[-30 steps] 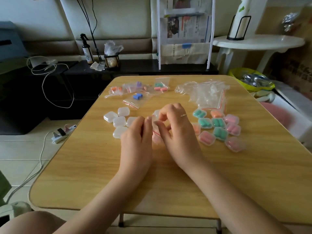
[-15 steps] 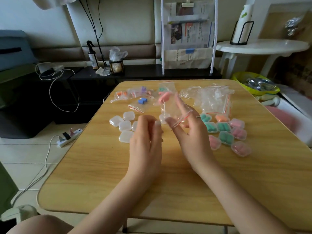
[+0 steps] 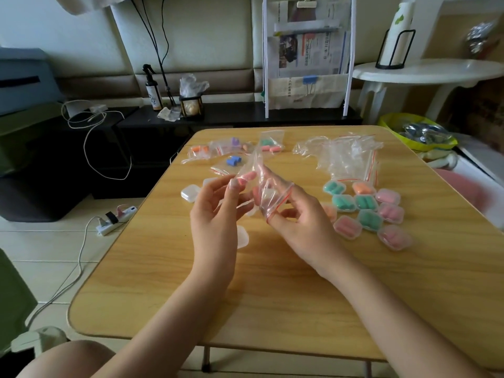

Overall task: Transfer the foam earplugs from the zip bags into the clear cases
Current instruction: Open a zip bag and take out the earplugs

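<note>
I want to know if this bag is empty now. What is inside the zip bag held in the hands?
Inside the zip bag pink earplugs show through the plastic. How many there are cannot be told, because the fingers and folds cover part of it.

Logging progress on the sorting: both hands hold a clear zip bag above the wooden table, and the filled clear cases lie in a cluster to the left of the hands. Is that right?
Not quite. The head view shows the filled clear cases clustered to the right of the hands, not the left. The rest holds: the left hand and right hand hold the clear red-striped zip bag above the wooden table.
</note>
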Demonstrator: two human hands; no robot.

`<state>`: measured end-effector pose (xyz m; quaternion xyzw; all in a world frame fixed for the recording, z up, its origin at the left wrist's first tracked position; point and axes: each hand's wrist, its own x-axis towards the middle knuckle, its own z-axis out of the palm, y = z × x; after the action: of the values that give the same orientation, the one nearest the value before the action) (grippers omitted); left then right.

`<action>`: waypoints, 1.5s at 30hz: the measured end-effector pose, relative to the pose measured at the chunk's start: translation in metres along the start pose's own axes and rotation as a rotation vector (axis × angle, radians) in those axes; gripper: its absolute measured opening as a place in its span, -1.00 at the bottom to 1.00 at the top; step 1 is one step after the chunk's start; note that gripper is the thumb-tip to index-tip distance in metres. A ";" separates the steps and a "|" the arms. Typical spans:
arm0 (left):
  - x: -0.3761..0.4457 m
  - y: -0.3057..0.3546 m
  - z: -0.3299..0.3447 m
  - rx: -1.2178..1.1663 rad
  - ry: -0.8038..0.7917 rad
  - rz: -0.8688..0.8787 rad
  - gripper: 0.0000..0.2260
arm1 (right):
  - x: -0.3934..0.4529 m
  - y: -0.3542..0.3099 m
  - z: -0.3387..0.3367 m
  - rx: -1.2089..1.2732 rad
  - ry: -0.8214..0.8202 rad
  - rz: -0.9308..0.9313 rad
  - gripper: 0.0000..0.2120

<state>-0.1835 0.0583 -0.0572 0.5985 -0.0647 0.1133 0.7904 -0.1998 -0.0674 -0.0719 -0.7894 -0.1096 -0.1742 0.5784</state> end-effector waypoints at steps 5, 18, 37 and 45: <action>0.000 -0.001 -0.002 0.129 -0.036 0.070 -0.92 | 0.000 0.004 0.002 0.007 -0.012 0.031 -0.54; -0.002 -0.001 0.003 0.036 -0.178 -0.089 -0.91 | 0.001 0.009 0.000 -0.362 0.160 -0.218 -0.78; 0.000 -0.001 0.002 0.014 0.010 -0.112 -0.89 | 0.002 0.009 0.003 -0.509 0.250 -0.419 -0.82; 0.003 0.000 0.000 0.052 0.072 -0.119 -0.85 | 0.004 0.007 0.008 -0.203 0.023 -0.086 -0.85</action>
<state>-0.1802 0.0589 -0.0560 0.6170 0.0022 0.0893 0.7819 -0.1920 -0.0626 -0.0785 -0.8364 -0.1186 -0.2179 0.4887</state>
